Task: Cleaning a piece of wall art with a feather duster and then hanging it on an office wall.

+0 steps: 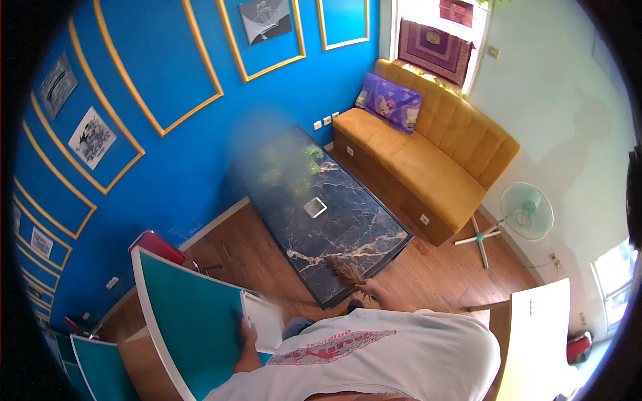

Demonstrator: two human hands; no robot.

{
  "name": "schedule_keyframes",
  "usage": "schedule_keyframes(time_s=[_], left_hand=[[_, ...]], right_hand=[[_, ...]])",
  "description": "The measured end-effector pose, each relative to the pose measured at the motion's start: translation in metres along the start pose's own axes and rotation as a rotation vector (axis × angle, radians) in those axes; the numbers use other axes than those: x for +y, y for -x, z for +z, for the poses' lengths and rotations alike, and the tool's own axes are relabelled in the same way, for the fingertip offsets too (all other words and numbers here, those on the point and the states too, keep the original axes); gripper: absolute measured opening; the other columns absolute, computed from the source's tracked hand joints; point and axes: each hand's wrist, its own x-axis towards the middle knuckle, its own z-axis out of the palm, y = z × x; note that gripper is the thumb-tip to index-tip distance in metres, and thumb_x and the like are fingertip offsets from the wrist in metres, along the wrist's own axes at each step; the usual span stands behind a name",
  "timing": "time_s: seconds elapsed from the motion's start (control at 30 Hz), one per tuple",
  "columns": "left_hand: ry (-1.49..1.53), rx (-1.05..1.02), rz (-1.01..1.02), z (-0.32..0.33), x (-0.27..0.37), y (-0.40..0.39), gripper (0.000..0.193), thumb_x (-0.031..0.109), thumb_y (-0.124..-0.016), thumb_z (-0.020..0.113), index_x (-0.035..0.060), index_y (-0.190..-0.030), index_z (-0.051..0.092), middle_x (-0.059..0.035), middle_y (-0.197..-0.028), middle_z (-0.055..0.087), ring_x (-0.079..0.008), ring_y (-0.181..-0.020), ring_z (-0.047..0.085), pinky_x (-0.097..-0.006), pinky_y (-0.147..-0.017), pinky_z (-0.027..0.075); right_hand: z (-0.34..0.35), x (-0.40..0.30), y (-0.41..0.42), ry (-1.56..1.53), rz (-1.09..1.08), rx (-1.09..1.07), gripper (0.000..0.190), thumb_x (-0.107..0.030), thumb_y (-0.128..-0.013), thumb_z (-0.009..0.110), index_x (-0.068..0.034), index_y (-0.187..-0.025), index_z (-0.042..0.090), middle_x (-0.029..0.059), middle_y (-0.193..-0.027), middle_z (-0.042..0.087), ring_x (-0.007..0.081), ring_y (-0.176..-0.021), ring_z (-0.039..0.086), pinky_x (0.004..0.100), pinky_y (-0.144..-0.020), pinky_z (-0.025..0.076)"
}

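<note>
My right hand (370,289) is closed on a feather duster (346,272), whose brown feathers lie over the near end of a black marble-patterned table (346,220). My left hand (247,331) is at the edge of a white, flat, box-like object (263,323) above a green-topped desk (195,311); its fingers are partly hidden, and whether it grips the object is not clear. A small white-framed square item (315,207) lies on the marble table. Behind it a leafy plant (311,155) is partly hidden by a blurred patch.
A mustard sofa (401,155) with a purple pillow (388,103) stands beyond the table. A fan (525,213) stands at the right on crossed feet. A red chair (160,248) is behind the green desk, and a pale tabletop (536,341) is at the lower right.
</note>
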Motion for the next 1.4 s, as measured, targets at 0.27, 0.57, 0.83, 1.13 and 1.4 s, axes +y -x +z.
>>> schedule_keyframes(time_s=[0.27, 0.57, 0.83, 1.13, 1.4], left_hand=[[-0.032, -0.178, 0.124, -0.004, 0.009, -0.092, 0.058, 0.019, -0.088, 0.065, 0.0017, -0.138, 0.042, -0.0243, -0.133, 0.053, -0.0401, -0.122, 0.051, -0.0443, -0.104, 0.041], [-0.006, -0.513, 0.412, 0.034, 0.054, -0.200, 0.053, 0.007, -0.088, 0.063, -0.0004, -0.136, 0.043, -0.0231, -0.126, 0.056, -0.0372, -0.116, 0.055, -0.0426, -0.097, 0.043], [0.137, -0.752, 0.511, 0.054, 0.047, -0.262, 0.055, 0.002, -0.086, 0.063, -0.0041, -0.136, 0.039, -0.0225, -0.131, 0.050, -0.0332, -0.121, 0.049, -0.0394, -0.105, 0.035], [-0.011, -0.553, 0.484, 0.007, 0.015, -0.271, 0.059, 0.006, -0.090, 0.059, -0.0040, -0.142, 0.034, -0.0256, -0.140, 0.045, -0.0359, -0.128, 0.047, -0.0396, -0.108, 0.035], [-0.038, -0.328, 0.497, -0.039, 0.018, -0.277, 0.058, 0.009, -0.090, 0.061, -0.0030, -0.141, 0.037, -0.0252, -0.137, 0.048, -0.0371, -0.129, 0.046, -0.0410, -0.109, 0.033]], right_hand=[[-0.014, -0.004, 0.054, -0.077, 0.105, 0.270, 0.036, -0.040, -0.089, 0.064, -0.010, -0.107, 0.073, 0.0117, -0.076, 0.067, 0.0235, -0.061, 0.063, 0.0365, -0.055, 0.052], [0.068, 0.031, 0.115, 0.026, 0.304, 0.707, 0.044, -0.045, -0.088, 0.063, -0.004, -0.104, 0.070, 0.0209, -0.083, 0.068, 0.0324, -0.078, 0.068, 0.0420, -0.068, 0.054], [0.158, -0.020, 0.208, -0.286, 0.336, 0.588, 0.043, -0.046, -0.086, 0.067, -0.009, -0.106, 0.072, 0.0124, -0.083, 0.069, 0.0243, -0.073, 0.065, 0.0381, -0.067, 0.053], [0.205, -0.030, 0.204, -0.389, 0.711, 0.636, 0.040, -0.034, -0.085, 0.071, -0.009, -0.116, 0.067, 0.0176, -0.114, 0.067, 0.0341, -0.105, 0.064, 0.0412, -0.085, 0.050], [0.206, -0.024, 0.184, -0.425, 0.495, 0.565, 0.048, -0.048, -0.087, 0.065, -0.009, -0.115, 0.067, 0.0179, -0.094, 0.070, 0.0318, -0.086, 0.067, 0.0400, -0.078, 0.052]])
